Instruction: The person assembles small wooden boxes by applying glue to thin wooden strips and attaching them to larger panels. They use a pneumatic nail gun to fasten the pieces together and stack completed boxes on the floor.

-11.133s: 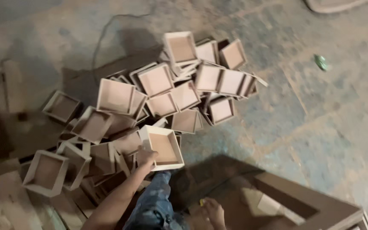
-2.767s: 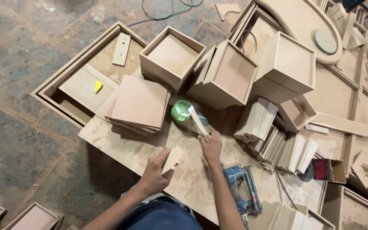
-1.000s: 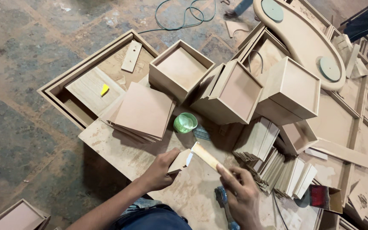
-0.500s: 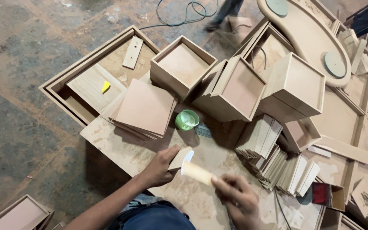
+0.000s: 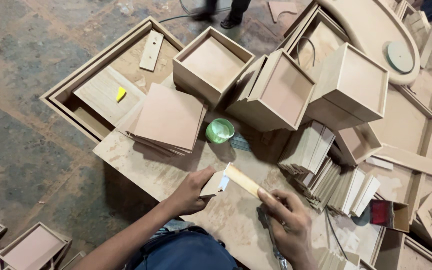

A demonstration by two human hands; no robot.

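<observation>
Since half a second ago, the right hand (image 5: 288,222) has drawn its flat wooden stick (image 5: 243,181) up against the small board piece (image 5: 215,184) pinched in the left hand (image 5: 192,192), above the plywood sheet (image 5: 141,165). Both look light and stiff; edge grips suit them. Green glue cup (image 5: 219,131) sits nearby.

A small tan board piece (image 5: 214,184), white glue along its edge, meets a flat wooden stick (image 5: 243,181) above the worktop.
</observation>
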